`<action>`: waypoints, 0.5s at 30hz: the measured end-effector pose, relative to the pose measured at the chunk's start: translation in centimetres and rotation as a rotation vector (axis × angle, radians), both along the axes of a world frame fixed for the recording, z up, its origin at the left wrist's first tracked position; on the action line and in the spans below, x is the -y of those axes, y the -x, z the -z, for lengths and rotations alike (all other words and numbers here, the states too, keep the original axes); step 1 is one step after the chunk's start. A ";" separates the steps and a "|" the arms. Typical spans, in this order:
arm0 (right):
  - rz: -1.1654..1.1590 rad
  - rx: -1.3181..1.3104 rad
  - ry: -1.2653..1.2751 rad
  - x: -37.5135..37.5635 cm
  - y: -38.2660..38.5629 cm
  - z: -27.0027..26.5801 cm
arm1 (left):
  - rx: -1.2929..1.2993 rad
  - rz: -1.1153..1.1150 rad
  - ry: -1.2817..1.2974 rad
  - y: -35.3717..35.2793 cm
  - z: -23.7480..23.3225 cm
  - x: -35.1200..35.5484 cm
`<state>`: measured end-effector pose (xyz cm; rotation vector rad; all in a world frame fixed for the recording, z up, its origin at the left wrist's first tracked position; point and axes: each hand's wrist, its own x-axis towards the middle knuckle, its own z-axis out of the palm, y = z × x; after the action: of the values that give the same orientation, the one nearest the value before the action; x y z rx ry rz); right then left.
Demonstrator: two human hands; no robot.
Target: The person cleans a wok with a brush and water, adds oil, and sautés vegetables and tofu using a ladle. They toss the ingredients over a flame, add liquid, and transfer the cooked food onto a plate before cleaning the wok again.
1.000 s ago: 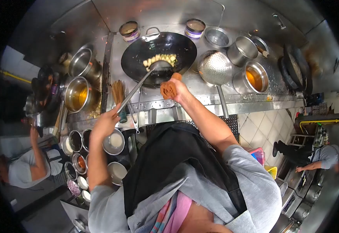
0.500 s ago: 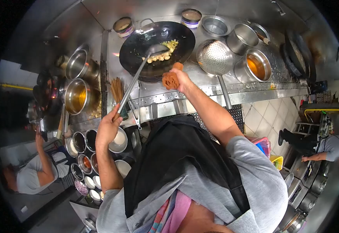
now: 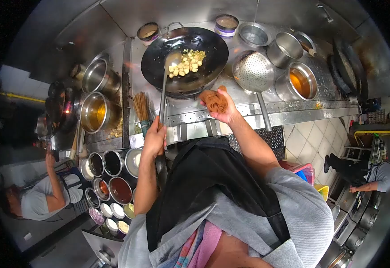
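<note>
My left hand [image 3: 154,137] is closed round the handle of a long metal ladle [image 3: 173,59]. Its bowl rests inside the black wok [image 3: 217,56], on the left of pale cubed food [image 3: 187,64] mixed with yellow-green bits. A crumpled orange-brown cloth [image 3: 216,102] is gripped in my right hand [image 3: 229,114], just below the wok's right front rim and apart from it. Near my left hand stands a bundled bamboo brush [image 3: 140,107].
Right of the wok lie a perforated strainer [image 3: 253,73] and a pot of amber liquid [image 3: 299,81]. Several sauce containers [image 3: 120,190] sit at lower left. One person [image 3: 47,196] is at far left, another [image 3: 380,174] at far right.
The right hand with the cloth has moved off the wok rim, toward me and slightly right. My left hand has shifted right; the ladle stands steeper, and the cubes are bunched higher and more spread.
</note>
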<state>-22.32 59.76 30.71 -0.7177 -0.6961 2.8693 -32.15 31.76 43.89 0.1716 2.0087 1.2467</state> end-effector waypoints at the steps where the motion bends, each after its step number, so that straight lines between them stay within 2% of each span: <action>1: -0.112 -0.069 0.034 -0.5 -0.6 -0.9 | 0.002 0.000 0.001 -0.3 -0.3 1.1; 2: -0.224 -0.136 0.067 -0.8 -1.1 -1.6 | 0.000 0.024 -0.028 -0.5 -0.5 2.4; 3: -0.225 -0.132 0.064 -0.6 -1.2 -2.3 | -0.002 0.047 -0.059 -0.7 -0.8 3.4; 5: -0.164 0.116 -0.008 0.2 -0.7 -3.3 | -0.023 0.047 -0.035 -1.2 -1.4 4.6; 6: -0.167 0.117 -0.012 0.4 0.1 -3.7 | -0.047 0.047 -0.006 -1.5 -1.8 5.0; 8: -0.164 0.294 -0.078 0.8 3.1 -4.1 | -0.079 0.033 0.022 -2.1 -2.7 4.9; 10: -0.131 0.353 -0.078 1.0 6.7 -1.3 | -0.155 0.091 0.061 -2.4 -2.7 5.0; 13: -0.331 0.390 -0.146 0.9 9.7 3.5 | -0.222 0.128 0.100 -2.5 -3.2 4.9; 14: -0.334 0.390 -0.150 1.2 9.7 2.9 | -0.222 0.124 0.096 -2.2 -3.7 5.4; 15: -0.215 0.446 -0.079 1.5 9.6 2.3 | -0.222 0.184 0.116 -1.6 -4.5 6.6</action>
<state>-31.90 58.25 28.39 -1.3694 -0.9854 2.8651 -30.59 25.15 48.37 0.4448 2.1913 1.0295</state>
